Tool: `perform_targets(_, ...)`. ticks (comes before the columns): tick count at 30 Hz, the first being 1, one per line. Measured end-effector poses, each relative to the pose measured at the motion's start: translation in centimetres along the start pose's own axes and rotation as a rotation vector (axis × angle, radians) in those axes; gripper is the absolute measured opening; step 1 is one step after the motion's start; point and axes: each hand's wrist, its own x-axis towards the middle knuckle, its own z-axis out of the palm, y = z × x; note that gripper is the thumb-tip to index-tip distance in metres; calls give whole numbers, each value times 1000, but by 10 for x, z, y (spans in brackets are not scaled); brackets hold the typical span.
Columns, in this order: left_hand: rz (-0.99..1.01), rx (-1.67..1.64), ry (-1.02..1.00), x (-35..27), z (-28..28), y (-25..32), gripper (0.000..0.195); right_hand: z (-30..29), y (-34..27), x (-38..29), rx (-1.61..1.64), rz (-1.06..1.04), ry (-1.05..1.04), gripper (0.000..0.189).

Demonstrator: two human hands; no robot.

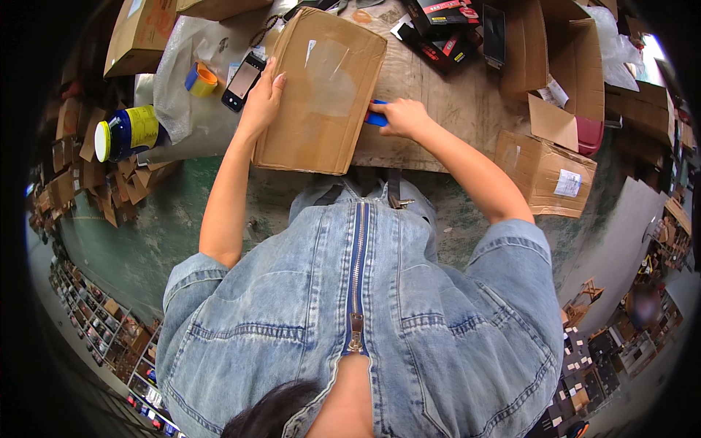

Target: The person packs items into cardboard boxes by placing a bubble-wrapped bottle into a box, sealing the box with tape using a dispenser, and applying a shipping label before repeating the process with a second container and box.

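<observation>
A closed cardboard box (323, 93) rests on the worktable in front of me, with strips of clear tape across its upper face. My left hand (265, 98) grips the box along its left edge, thumb laid on the top face. At the opposite side, my right hand (406, 117) is closed around a blue tool (377, 117) with a bit of red. The tool's far end meets or passes behind the box's right edge, so its kind cannot be told. Just left of my left hand lies a smartphone (242, 85) with its screen lit.
Rolls of tape (201, 80), bubble wrap (178, 71) and a blue jar with a yellow lid (128, 133) are on the left. Black printed boxes (443, 38) lie at the back. An open carton (575, 65) and a smaller labelled carton (547, 172) stand at the right.
</observation>
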Motion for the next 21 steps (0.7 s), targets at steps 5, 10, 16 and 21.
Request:
perform_targets(5, 1, -8, -25, 0, -1, -13, 53, -7, 4, 32, 36, 52, -80, 43)
perform_targets(10, -29, -69, -27, 7, -5, -13, 55, 12, 18, 44, -22, 245, 60, 46)
perform_targets(16, 40, 26, 18, -6, 33, -4, 59, 62, 106, -22, -156, 650, 465, 52)
perform_targets(21, 66, -253, -43, -37, 62, 56, 56, 85, 70, -34, 921, 335, 537, 63)
